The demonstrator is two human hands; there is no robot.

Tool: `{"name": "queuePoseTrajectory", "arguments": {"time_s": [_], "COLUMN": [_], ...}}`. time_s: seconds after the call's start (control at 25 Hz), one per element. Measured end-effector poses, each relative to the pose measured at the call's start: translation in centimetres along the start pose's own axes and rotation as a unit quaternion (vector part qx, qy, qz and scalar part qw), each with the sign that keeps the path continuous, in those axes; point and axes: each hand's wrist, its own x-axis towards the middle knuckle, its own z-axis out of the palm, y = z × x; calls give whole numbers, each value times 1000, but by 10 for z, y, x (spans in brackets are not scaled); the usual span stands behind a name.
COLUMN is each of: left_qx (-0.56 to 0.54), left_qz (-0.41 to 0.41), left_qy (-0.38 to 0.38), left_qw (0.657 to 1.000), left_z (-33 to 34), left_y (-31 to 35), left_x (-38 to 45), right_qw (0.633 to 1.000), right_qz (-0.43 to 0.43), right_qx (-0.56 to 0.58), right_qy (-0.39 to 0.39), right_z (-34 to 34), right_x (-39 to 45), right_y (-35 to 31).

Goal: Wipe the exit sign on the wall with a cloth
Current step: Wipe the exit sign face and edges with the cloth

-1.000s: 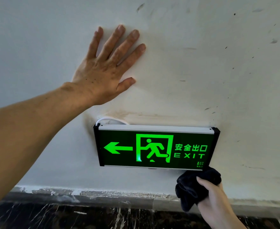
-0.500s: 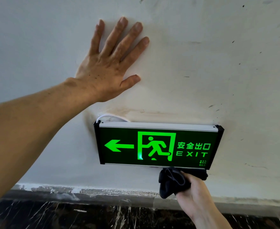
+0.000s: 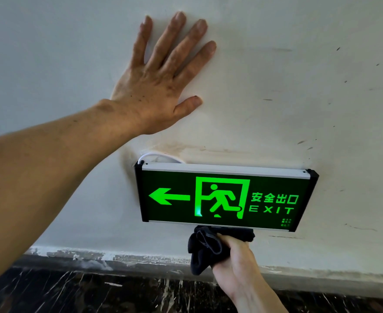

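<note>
My right hand (image 3: pixel 235 260) is closed around a bunched black cloth (image 3: pixel 208 247), fingers wrapped over its folds, and I press its upper part against the bottom edge of the lit green exit sign (image 3: pixel 225 197), about midway along it. My left hand (image 3: pixel 156 86) lies flat with fingers spread on the white wall (image 3: pixel 299 86), holding nothing, above the sign's left end. A white cable (image 3: pixel 158 155) loops just over the sign's top left corner.
</note>
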Motion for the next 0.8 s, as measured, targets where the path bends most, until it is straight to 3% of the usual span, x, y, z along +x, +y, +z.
{"name": "queuePoseTrajectory", "arguments": {"time_s": [0.8], "left_qx": [8], "left_qz": [-12], "left_qy": [-14], "left_qw": [1000], "left_z": [-3], "left_y": [2], "left_x": [0], "right_qw": [992], "right_qz": [105], "right_qx": [-60], "right_qy": [-38], "right_z": [64], "right_x": [7], "right_y": [81]}}
